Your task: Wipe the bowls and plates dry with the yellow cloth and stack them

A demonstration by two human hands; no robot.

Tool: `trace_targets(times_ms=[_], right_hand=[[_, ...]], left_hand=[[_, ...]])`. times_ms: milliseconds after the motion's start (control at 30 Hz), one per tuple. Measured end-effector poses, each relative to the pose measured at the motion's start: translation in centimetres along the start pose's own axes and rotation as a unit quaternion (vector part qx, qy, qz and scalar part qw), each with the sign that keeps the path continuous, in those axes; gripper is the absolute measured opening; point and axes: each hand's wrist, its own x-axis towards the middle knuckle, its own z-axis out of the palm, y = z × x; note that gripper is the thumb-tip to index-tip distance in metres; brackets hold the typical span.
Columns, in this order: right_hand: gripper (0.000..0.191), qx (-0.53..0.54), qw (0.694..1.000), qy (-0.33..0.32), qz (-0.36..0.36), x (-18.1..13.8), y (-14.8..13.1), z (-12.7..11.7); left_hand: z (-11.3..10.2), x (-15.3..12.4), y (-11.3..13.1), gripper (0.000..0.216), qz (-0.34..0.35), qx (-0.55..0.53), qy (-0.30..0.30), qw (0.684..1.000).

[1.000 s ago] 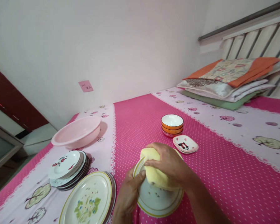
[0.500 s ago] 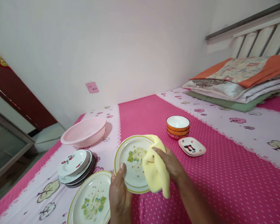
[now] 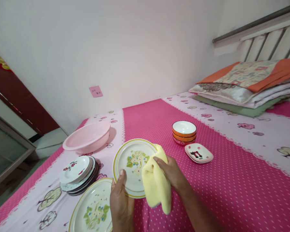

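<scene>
My left hand [image 3: 120, 201] grips the near rim of a white plate [image 3: 131, 161] with a yellow-green edge and a flower print, held tilted above the bed. My right hand [image 3: 170, 172] is closed on a pale yellow cloth [image 3: 156, 185] that lies against the plate's right side and hangs below it. Under my left hand sits a stack of matching flowered plates [image 3: 91, 209].
A pile of smaller flowered plates [image 3: 77, 174] and a pink plastic basin [image 3: 87, 137] lie at the left. Stacked orange bowls [image 3: 184, 132] and a small square cat dish [image 3: 198, 153] sit to the right. Folded bedding [image 3: 244, 87] lies by the headboard.
The plate has been turned face up and shifted left. The cloth has slid from covering its top to its right edge.
</scene>
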Motion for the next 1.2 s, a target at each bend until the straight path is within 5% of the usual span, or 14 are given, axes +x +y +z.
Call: trace_targets(times_ms=[200, 400, 633, 933, 1067, 1200], right_hand=[[0.06, -0.023, 0.999, -0.014, -0.035, 0.1, -1.7, -2.7], [0.062, 0.045, 0.998, 0.035, -0.027, 0.1, -1.3, -1.7], [0.049, 0.055, 0.98, -0.189, 0.018, -1.2, -1.5, 0.0], [0.031, -0.021, 0.991, -0.13, 0.017, -1.1, -3.1, -3.3], [0.027, -0.056, 0.981, -0.179, 0.05, -1.5, -4.0, -5.3], [0.026, -0.051, 0.975, -0.209, 0.062, -2.2, -4.1, -5.5]], left_hand=[[-0.2, -0.3, 1.0, 0.036, -0.023, 0.051, -0.059, 0.997], [1.0, -0.5, -0.9, 0.037, -0.007, -0.002, 0.0, 1.0], [1.8, -0.9, -1.1, 0.04, 0.039, -0.035, 0.043, 0.998], [0.1, 0.4, -0.3, 0.015, -0.014, 0.005, -0.08, 0.997], [-0.7, 0.1, 1.0, 0.037, -0.046, 0.146, -0.172, 0.973], [-0.7, -0.8, 1.7, 0.044, -0.082, 0.253, -0.195, 0.944]])
